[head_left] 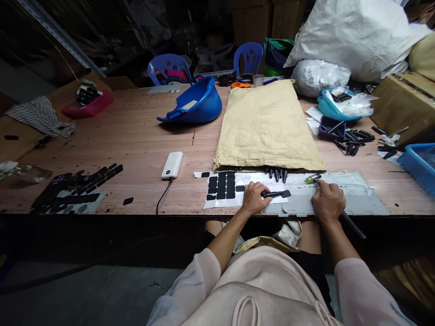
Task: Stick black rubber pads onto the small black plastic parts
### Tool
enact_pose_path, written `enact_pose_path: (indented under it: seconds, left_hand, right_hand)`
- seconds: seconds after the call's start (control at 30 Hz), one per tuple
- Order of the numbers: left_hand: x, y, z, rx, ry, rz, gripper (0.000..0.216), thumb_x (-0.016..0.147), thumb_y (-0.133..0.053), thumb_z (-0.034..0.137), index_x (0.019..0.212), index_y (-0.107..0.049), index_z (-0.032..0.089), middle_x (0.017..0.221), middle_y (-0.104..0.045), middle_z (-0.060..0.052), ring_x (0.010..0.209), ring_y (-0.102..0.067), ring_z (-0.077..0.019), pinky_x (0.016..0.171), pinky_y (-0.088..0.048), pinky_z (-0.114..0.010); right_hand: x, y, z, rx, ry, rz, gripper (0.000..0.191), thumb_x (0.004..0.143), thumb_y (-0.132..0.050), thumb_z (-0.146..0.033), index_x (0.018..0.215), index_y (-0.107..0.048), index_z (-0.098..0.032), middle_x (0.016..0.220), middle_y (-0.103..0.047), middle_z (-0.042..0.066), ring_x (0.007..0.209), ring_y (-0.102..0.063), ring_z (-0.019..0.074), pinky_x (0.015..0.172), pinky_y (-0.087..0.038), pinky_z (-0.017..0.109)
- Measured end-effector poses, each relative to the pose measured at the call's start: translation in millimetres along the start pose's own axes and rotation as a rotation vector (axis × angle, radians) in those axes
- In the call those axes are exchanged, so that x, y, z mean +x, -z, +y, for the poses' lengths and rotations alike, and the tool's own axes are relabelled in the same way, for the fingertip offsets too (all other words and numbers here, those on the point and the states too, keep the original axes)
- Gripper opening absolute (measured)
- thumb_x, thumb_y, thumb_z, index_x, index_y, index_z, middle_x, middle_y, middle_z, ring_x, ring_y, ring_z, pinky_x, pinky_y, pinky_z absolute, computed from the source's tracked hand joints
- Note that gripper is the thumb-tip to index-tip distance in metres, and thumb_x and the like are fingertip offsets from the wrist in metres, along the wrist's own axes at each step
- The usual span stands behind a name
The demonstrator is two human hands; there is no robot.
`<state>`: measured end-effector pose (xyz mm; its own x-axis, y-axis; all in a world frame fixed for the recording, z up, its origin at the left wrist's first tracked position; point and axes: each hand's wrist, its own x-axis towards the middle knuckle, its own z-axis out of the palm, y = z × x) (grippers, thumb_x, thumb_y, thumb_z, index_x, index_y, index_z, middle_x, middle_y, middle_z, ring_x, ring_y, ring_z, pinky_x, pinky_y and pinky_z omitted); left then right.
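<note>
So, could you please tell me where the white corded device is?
In the head view, the white device lies on the table, left of the white sheet with black patches.

Two purple chairs [249,45] behind the table [136,117]; grey floor [112,290] (dimly lit).

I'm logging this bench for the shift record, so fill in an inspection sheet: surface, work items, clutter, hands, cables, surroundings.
Surface: wood-look table, dark specks on it.
Work items: black rod; hammer; black patches on a white sheet.
Clutter: tan sack, blue basin, loose black parts at right, black strips at left.
Hands: left hand holds the rod; right hand grips the hammer.
Cables: black cable from the power bank to the table's front edge.
Surroundings: purple chairs beyond the table, large white bag at far right; dim background.
</note>
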<state>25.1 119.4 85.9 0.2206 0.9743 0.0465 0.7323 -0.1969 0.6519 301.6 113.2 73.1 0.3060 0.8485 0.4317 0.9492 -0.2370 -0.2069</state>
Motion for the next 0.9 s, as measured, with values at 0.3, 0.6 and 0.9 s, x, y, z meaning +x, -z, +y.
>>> enact_pose_path:
  seconds: [0.3, 0.6, 0.9]
  left_hand:
    - [-84.5, -8.2, -8.4, -0.061, -0.345, -0.079, 0.023, 0.103, -0.059, 0.037, 0.111, -0.074, 0.022, 0.105, -0.073, -0.009, 0.099, -0.065, -0.0241, 0.093, -0.051, -0.039]
    - [-125.9, -39.4, -46.1, 0.136, 0.106, -0.341, 0.021, 0.101, -0.058, 0.033, 0.112, -0.074, 0.027, 0.104, -0.074, -0.008, 0.095, -0.074, -0.0245, 0.085, -0.058, -0.033]
    - [-93.6, -11.6, -3.9, -0.229, -0.127, -0.107, 0.018, 0.096, -0.065, 0.026, 0.107, -0.078, 0.022, 0.096, -0.077, -0.006, 0.083, -0.07, -0.0187, 0.081, -0.058, -0.031]
  right_hand:
    - [-0.5, -0.2, -1.7, 0.028, -0.014, -0.003, 0.033, 0.093, -0.057, -0.024, 0.121, -0.076, -0.02, 0.099, -0.061, 0.012, 0.086, -0.043, 0.0222, 0.071, -0.025, 0.035]
    - [-1.2, -1.2, -1.3, 0.025, 0.003, 0.009, 0.033, 0.094, -0.056, -0.023, 0.12, -0.075, -0.019, 0.098, -0.06, 0.012, 0.085, -0.041, 0.0214, 0.07, -0.023, 0.035]
    - [-1.3, -1.5, -2.1, 0.008, 0.005, 0.019, 0.032, 0.094, -0.056, -0.023, 0.119, -0.076, -0.019, 0.095, -0.06, 0.011, 0.083, -0.041, 0.0207, 0.069, -0.023, 0.035]
